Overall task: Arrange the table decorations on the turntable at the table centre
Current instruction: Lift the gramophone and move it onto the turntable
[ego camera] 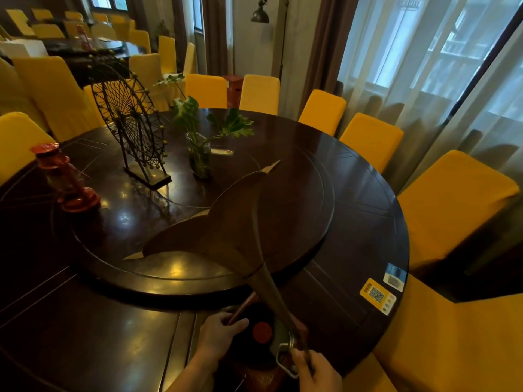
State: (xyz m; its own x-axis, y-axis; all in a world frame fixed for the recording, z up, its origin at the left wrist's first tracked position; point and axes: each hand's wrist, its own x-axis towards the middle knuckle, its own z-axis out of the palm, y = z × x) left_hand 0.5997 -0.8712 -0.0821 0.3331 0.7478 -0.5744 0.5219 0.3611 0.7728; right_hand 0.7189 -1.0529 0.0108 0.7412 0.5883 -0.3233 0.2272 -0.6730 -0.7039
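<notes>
Fingers (226,323) of left hand (218,332) and right hand (314,369) clamped on gramophone (263,332) base, steadying horn (226,222) tilted over turntable (311,222); on worktop (85,321) edge, not yet centred.

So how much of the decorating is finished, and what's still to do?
Done, it seems: the Ferris wheel model and the glass vase of leaves already stand on the turntable. In hand: the left hand and right hand hold a gramophone at the near table edge, horn reaching over the turntable. Left: setting it down, and the red lantern at the turntable's edge may need moving.
</notes>
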